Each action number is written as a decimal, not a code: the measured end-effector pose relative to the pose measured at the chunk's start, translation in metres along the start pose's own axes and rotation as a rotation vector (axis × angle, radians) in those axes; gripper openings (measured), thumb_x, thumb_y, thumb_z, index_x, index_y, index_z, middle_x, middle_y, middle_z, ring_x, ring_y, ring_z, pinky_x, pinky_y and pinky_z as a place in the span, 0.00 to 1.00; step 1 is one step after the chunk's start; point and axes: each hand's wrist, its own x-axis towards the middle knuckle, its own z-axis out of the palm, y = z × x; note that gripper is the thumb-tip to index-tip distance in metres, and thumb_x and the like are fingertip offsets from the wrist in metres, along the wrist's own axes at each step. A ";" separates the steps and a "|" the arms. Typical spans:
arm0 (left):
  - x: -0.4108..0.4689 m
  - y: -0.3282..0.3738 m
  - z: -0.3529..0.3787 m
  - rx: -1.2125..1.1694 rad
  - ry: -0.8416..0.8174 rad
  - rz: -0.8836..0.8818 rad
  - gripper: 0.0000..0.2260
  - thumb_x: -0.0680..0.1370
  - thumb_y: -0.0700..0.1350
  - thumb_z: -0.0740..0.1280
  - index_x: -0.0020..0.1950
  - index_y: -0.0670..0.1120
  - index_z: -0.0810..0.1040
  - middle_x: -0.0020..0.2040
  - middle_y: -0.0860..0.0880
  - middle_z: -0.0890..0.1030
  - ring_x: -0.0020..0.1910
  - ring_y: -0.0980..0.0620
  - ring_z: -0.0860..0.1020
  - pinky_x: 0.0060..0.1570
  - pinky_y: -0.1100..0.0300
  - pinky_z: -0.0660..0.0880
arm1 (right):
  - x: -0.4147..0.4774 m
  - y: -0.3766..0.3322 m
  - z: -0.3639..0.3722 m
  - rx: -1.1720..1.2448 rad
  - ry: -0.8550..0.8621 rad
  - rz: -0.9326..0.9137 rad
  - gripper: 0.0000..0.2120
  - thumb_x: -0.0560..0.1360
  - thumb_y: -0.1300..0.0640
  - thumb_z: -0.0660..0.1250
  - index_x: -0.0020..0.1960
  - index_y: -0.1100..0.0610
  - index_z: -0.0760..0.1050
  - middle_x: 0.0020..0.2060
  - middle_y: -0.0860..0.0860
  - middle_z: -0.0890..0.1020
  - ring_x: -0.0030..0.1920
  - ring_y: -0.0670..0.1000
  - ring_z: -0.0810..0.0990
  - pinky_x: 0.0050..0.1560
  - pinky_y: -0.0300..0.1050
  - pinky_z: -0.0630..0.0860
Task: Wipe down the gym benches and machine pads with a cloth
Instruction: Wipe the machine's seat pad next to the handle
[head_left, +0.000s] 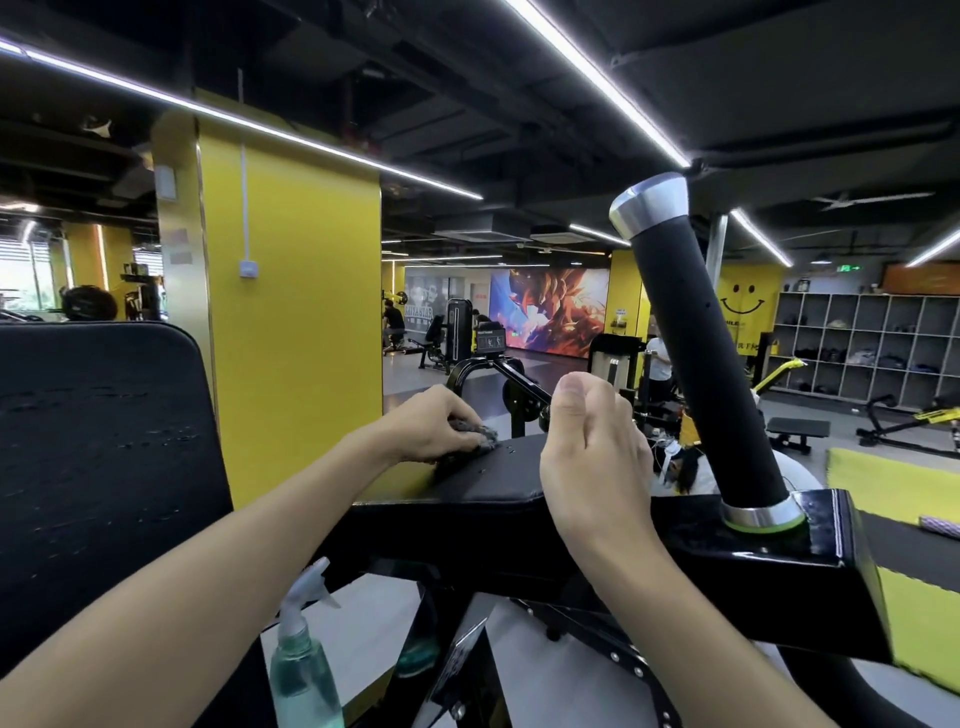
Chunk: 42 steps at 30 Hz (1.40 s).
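My left hand (434, 423) holds a dark grey cloth (475, 439) bunched under its fingers and presses it onto the far left part of a black arm pad (493, 475) of a gym machine. My right hand (592, 441) hovers over the pad's right side with its fingers loosely curled and nothing visible in them. A large black back pad (98, 441) with wet droplets on it fills the left of the view.
A black foam-covered handle (698, 343) with a silver cap rises from the machine's frame (779, 566) on the right. A clear spray bottle (304, 660) with bluish liquid stands low in front. A yellow pillar (291, 322) stands behind; other machines, benches and people are farther off.
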 end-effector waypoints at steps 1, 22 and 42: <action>-0.001 -0.004 0.001 0.034 0.018 -0.021 0.06 0.76 0.49 0.74 0.50 0.50 0.87 0.48 0.51 0.86 0.49 0.49 0.82 0.51 0.54 0.78 | -0.001 0.000 -0.001 0.010 -0.010 0.003 0.12 0.80 0.41 0.43 0.55 0.43 0.63 0.53 0.43 0.68 0.63 0.45 0.64 0.75 0.52 0.53; -0.054 -0.010 -0.014 0.087 0.013 -0.074 0.07 0.78 0.47 0.71 0.53 0.47 0.86 0.46 0.51 0.84 0.45 0.53 0.79 0.43 0.63 0.70 | -0.003 -0.002 -0.003 0.045 -0.008 0.025 0.17 0.82 0.43 0.44 0.61 0.47 0.67 0.54 0.42 0.65 0.67 0.48 0.64 0.74 0.53 0.55; -0.096 -0.007 -0.019 -0.079 0.100 -0.022 0.05 0.79 0.44 0.71 0.50 0.48 0.86 0.41 0.56 0.84 0.34 0.63 0.76 0.33 0.74 0.67 | -0.001 0.000 0.000 0.020 0.031 0.030 0.21 0.82 0.42 0.44 0.65 0.50 0.67 0.56 0.44 0.66 0.67 0.51 0.65 0.72 0.52 0.58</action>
